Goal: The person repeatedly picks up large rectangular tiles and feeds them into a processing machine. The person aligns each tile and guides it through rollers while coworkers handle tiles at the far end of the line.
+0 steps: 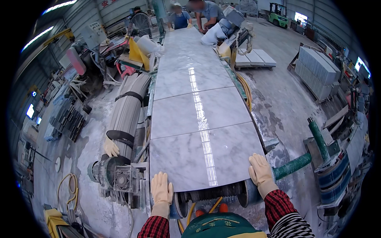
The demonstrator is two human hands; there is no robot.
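Note:
A polished white-grey marble slab (178, 162) lies flat at the near end of a roller conveyor, its front edge reaching over the end roller (247, 194). My left hand (161, 192), in a cream rubber glove, rests at the slab's near left corner with fingers stretched forward. On the opposite edge, my gloved right hand (260, 173) lies with fingers extended over the slab's right side. Neither hand is wrapped round anything. Behind this slab come a second slab (174, 117) and further slabs (178, 59), with thin seams between them.
A motor with gearbox (119, 176) sits left of the conveyor, near a loose cream glove (111, 147) and a strapped bundle of strips (127, 103). A green pipe (293, 166) stands out at right. Co-workers (180, 19) are at the far end. Stacked slabs (315, 73) stand right.

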